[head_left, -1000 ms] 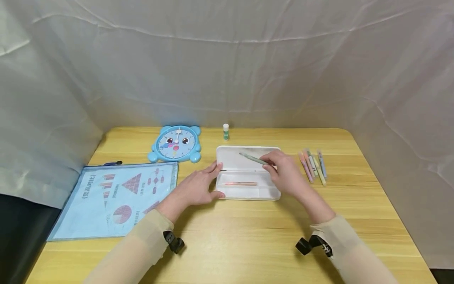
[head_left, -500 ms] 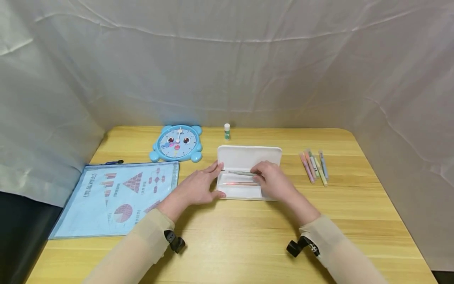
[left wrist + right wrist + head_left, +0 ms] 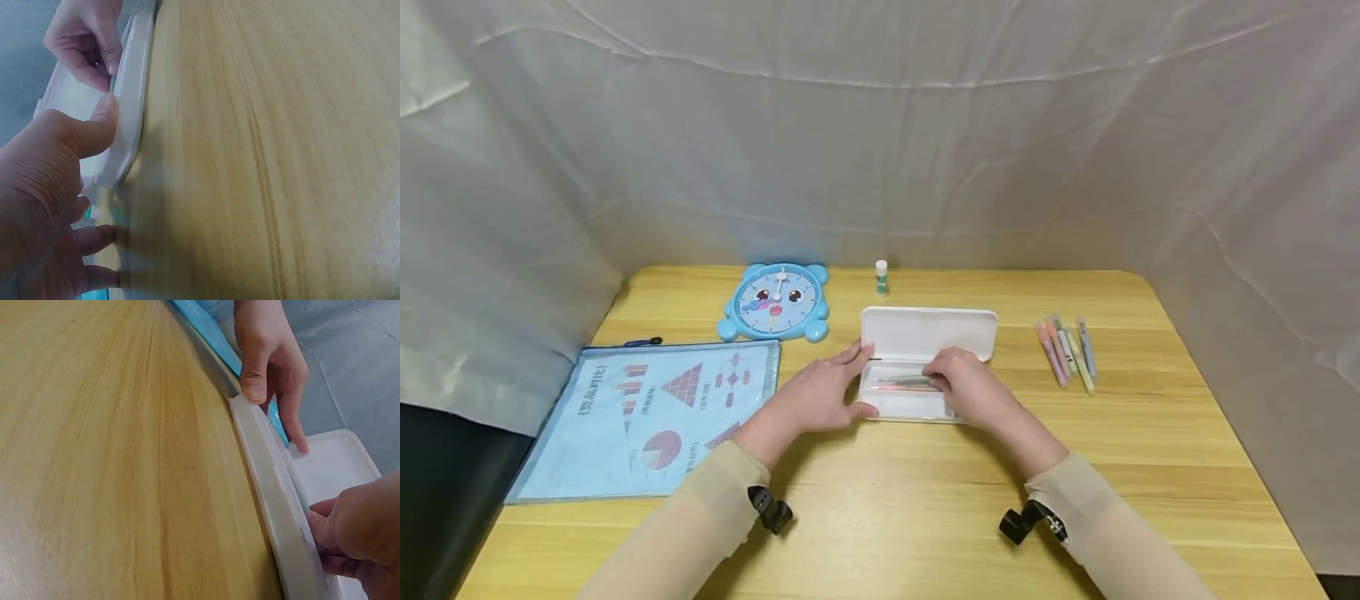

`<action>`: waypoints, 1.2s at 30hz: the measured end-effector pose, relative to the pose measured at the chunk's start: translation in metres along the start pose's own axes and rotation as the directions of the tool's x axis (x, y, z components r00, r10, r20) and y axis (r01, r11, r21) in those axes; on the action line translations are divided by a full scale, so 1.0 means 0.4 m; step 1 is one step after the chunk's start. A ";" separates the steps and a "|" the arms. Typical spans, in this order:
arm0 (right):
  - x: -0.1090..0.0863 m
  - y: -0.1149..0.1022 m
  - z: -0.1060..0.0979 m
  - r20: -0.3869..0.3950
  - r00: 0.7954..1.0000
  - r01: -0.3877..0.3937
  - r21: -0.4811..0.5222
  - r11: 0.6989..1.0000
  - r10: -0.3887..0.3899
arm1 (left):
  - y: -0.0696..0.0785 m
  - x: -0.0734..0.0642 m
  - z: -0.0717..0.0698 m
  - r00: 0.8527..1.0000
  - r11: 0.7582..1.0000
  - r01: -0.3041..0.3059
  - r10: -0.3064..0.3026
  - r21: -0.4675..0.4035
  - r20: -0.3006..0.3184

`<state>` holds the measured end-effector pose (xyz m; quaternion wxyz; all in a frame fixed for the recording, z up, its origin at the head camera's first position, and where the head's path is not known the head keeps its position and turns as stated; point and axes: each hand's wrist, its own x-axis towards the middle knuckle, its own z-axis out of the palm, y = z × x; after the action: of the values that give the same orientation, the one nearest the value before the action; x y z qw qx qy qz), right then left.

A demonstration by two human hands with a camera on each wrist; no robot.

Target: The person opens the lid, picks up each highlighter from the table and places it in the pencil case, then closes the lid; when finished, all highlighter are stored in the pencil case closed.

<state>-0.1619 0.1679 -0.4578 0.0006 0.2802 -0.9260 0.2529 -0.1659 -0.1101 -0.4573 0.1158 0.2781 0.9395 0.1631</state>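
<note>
A white pencil case [image 3: 928, 333] lies with its lid raised in the head view. My left hand [image 3: 823, 396] steadies its left end, thumb on the front corner and index finger by the hinge; the other fingers extend loosely in the left wrist view. Inside the tray, my right hand [image 3: 970, 387] pinches the right end of a slim grey-green pen [image 3: 904, 379]. Just in front of that pen, a pinkish-orange pen [image 3: 898, 388] lies lengthwise in the tray. My right fingers [image 3: 322, 531] reach down behind the case's front wall in the right wrist view.
Several pastel markers [image 3: 1067, 354] lie bunched to the right of the case. Behind it stands a glue stick [image 3: 881, 279]. A blue toy clock [image 3: 777, 302] lies at back left, above a blue zip folder [image 3: 655, 425] with printed charts on the wooden table [image 3: 887, 517].
My right hand has moved left and down into the case, bringing the grey-green pen from over the lid to beside the pinkish-orange one. My left hand has stayed at the case's left end.
</note>
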 end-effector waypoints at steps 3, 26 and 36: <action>0.000 -0.004 -0.004 0.036 0.999 0.004 -0.016 1.000 -0.003 | -0.001 0.000 0.001 1.000 1.000 0.003 -0.003 0.000 -0.002; -0.018 0.000 -0.057 -0.047 0.999 0.021 0.074 0.997 -0.018 | 0.001 0.000 -0.001 1.000 1.000 -0.016 0.016 0.000 0.001; -0.048 0.007 -0.131 -0.154 0.988 0.009 0.136 0.991 0.012 | 0.003 0.000 -0.002 1.000 1.000 -0.008 0.008 0.006 0.004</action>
<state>-0.1545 0.2043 -0.4162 0.0533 0.2585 -0.9040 0.3364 -0.1656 -0.1093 -0.4560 0.1163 0.2825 0.9386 0.1604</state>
